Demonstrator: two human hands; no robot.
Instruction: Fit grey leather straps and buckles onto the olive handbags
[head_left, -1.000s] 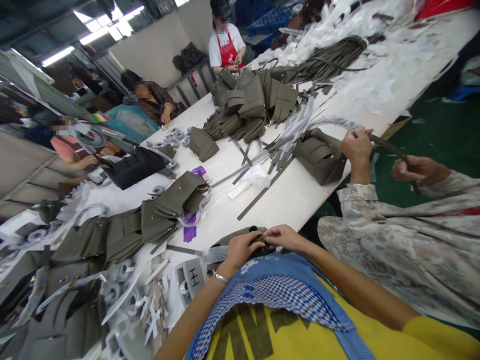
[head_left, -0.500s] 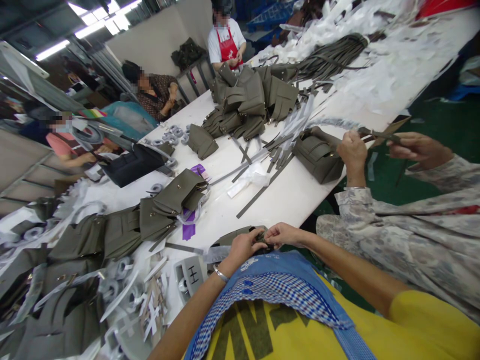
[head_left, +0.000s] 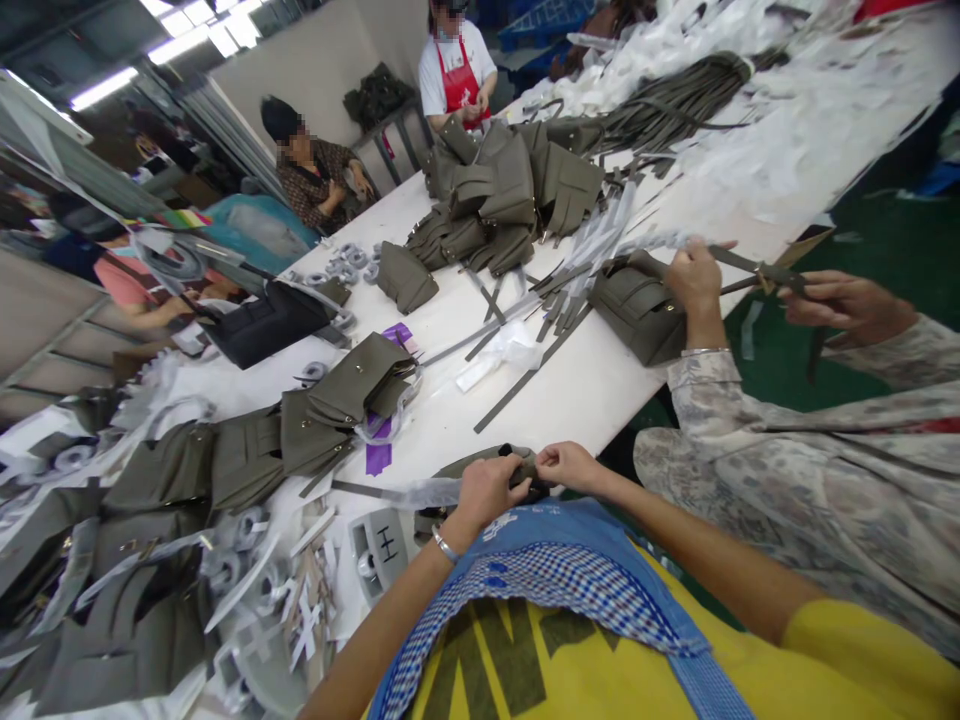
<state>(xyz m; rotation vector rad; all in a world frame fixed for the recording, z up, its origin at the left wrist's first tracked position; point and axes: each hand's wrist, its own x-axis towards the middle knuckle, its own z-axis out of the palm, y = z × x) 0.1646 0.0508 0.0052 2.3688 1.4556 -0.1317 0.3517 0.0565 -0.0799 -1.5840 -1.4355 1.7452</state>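
Observation:
Close to my apron, at the table's near edge, my left hand (head_left: 491,488) grips an olive bag (head_left: 469,465), fingers curled over its edge. Beside it my right hand (head_left: 564,468) pinches a small part of the same bag between thumb and fingers. A strap wrapped in clear plastic (head_left: 427,492) runs left from the bag. The exact part between my fingertips is too small to make out.
Olive bags (head_left: 491,190) are piled mid-table, with more (head_left: 247,455) at the left. Loose strips (head_left: 517,395) and a white tape dispenser (head_left: 377,552) lie nearer. At the right, a person's hands (head_left: 694,285) hold a strap beside another bag. Other people sit across the table.
The bag at my hands has shifted and tilted slightly, showing more of its side. The neighbour's hands have pulled a strap with a buckle into clearer view.

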